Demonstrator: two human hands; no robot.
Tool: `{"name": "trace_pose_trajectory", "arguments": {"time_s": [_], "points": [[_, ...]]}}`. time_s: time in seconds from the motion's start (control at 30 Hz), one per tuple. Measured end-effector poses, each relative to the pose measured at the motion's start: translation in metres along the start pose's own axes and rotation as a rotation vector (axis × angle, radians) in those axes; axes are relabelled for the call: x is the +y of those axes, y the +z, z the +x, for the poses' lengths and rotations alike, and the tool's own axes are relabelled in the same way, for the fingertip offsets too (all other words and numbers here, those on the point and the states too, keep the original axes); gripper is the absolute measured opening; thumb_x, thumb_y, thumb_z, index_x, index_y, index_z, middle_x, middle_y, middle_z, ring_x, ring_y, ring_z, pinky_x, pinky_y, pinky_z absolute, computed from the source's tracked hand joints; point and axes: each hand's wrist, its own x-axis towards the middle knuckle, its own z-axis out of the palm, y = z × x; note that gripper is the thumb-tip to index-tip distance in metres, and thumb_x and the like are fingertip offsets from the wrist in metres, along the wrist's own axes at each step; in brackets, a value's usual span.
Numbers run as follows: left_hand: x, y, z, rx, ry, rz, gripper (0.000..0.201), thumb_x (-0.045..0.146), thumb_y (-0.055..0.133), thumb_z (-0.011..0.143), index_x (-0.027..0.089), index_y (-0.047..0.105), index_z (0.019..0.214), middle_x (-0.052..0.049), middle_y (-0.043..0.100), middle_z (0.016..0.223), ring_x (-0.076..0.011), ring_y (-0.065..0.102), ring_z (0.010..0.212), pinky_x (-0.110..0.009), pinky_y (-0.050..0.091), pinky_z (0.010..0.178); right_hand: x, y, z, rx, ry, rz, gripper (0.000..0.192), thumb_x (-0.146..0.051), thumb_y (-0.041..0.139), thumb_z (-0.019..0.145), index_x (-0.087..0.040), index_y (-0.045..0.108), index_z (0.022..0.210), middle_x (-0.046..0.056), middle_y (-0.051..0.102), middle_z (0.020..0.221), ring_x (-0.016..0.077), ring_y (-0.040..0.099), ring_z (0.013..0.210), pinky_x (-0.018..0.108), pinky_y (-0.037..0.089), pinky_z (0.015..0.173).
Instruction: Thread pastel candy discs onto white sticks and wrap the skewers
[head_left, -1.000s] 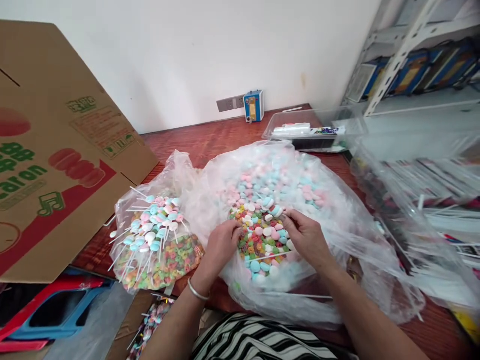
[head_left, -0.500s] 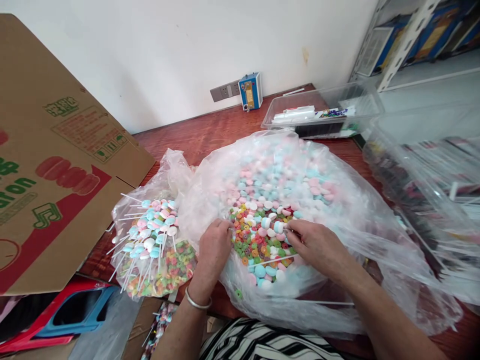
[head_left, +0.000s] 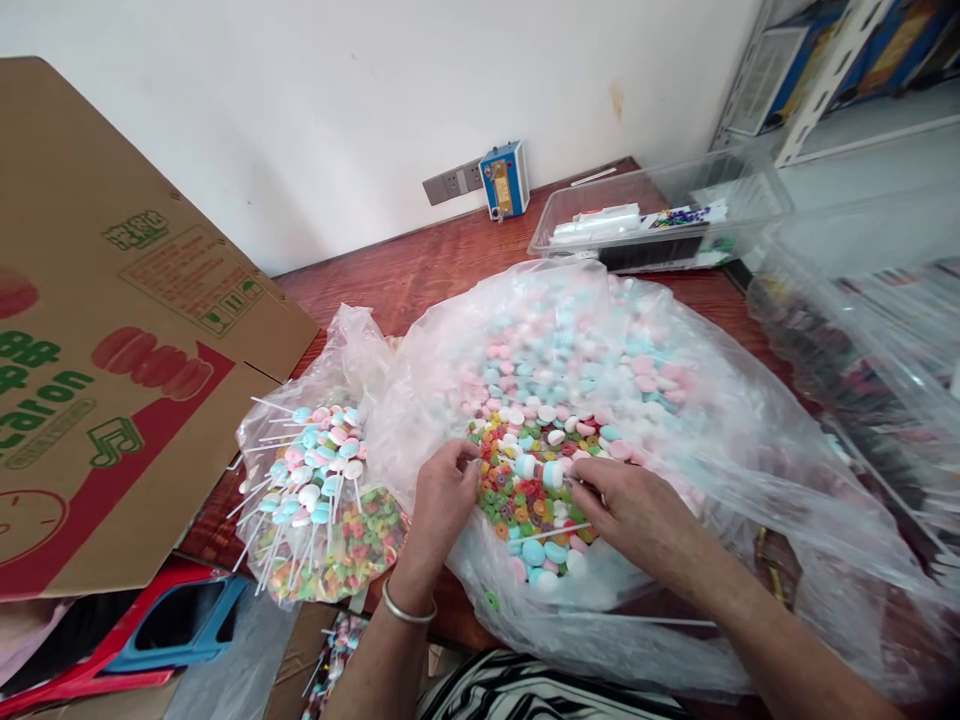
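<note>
Between my hands, over an open plastic bag [head_left: 442,360], is a thin stick threaded with blue, white and brownish candies [head_left: 553,473]. My left hand [head_left: 448,492] pinches the plain end of this candy stick. The thumb and fingers of my right hand [head_left: 630,502] are closed at its other end, against the white candy. Below lie small coloured candy rings [head_left: 517,500] and pastel button-shaped candies [head_left: 534,553]. A loose white stick [head_left: 551,533] rests across them.
At left, finished candy sticks [head_left: 319,465] lie on a smaller bag of candy rings [head_left: 379,525]. Beyond them stands a cardboard box [head_left: 172,380]. Clear plastic bins [head_left: 555,225] occupy the right side, and a small blue device [head_left: 504,182] sits by the wall.
The whole view has shifted slightly, so things appear a little further right. Both hands keep their grip on the candy stick, with hardly any change between them.
</note>
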Motion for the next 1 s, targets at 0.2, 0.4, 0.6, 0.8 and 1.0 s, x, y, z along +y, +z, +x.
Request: {"name": "trace_pose_trajectory", "arguments": {"time_s": [0.2,0.4,0.6,0.8,1.0], "points": [[-0.003,0.010,-0.001,-0.054,0.159,0.225,0.022,0.009,0.050,0.084,0.020,0.066,0.093,-0.007,0.067,0.098,-0.0217,0.061,0.097,-0.035,0.048,0.086,0.001,-0.002,-0.001,-0.012,0.038,-0.048,0.023,-0.022,0.044,0.094,-0.021,0.056,0.075,0.001,0.065,0.072,0.0164,0.058,0.067,0.027,0.028,0.059],[-0.007,0.010,0.000,-0.018,-0.004,-0.122,0.016,0.016,0.052,0.085,0.019,0.066,0.093,-0.004,0.070,0.091,-0.0190,0.064,0.086,-0.033,0.049,0.080,-0.002,0.000,0.000,-0.003,0.023,-0.039,0.025,-0.023,0.043,0.094,-0.021,0.052,0.071,0.000,0.063,0.069,0.0149,0.056,0.062,0.027,0.026,0.057],[-0.001,0.007,-0.002,-0.163,-0.224,-0.696,0.020,0.033,0.064,0.080,0.018,0.063,0.093,-0.001,0.067,0.078,-0.0141,0.062,0.067,-0.024,0.049,0.060,-0.003,0.003,-0.001,-0.011,0.012,0.008,0.025,-0.022,0.043,0.093,-0.021,0.053,0.071,0.000,0.062,0.068,0.0141,0.055,0.061,0.026,0.027,0.057],[0.006,0.009,-0.005,-0.251,-0.285,-0.897,0.026,0.033,0.076,0.072,0.017,0.065,0.089,0.001,0.066,0.074,-0.0115,0.062,0.066,-0.023,0.050,0.065,-0.005,0.005,0.001,-0.030,0.012,0.099,0.027,-0.023,0.042,0.091,-0.021,0.052,0.067,-0.001,0.059,0.064,0.0138,0.053,0.058,0.025,0.028,0.056],[-0.004,-0.001,0.004,-0.155,-0.171,-0.659,0.035,0.028,0.064,0.082,0.018,0.062,0.116,-0.005,0.069,0.091,-0.0174,0.065,0.080,-0.030,0.051,0.073,0.003,0.004,0.006,0.002,0.001,0.335,0.027,-0.024,0.041,0.090,-0.021,0.048,0.064,-0.003,0.051,0.058,0.0130,0.049,0.055,0.024,0.030,0.054]]}}
